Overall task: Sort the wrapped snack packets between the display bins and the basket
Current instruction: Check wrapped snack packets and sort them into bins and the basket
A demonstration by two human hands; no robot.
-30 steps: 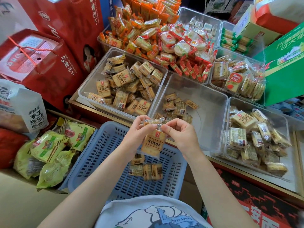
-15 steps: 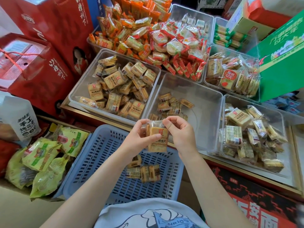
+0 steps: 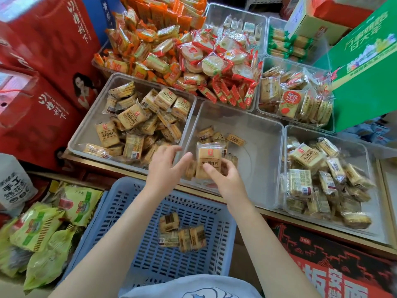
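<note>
My right hand (image 3: 225,179) holds a tan wrapped snack packet (image 3: 209,160) upright over the near edge of the middle clear bin (image 3: 260,147), which has a few similar packets at its back. My left hand (image 3: 165,166) hovers just left of the packet with fingers spread, holding nothing. Below my arms sits the blue slatted basket (image 3: 133,239) with several tan packets (image 3: 182,233) on its floor. The clear bin on the left (image 3: 86,130) is heaped with the same tan packets.
A right bin (image 3: 369,164) holds several clear-wrapped packets. Behind are bins of orange and red-wrapped snacks (image 3: 193,54). Red gift boxes (image 3: 43,82) stand left, a green carton (image 3: 365,67) right, green snack bags (image 3: 43,229) lower left.
Both hands moved forward from above the basket to the middle bin. My left hand let go of the packet and opened; my right hand alone now holds it.
</note>
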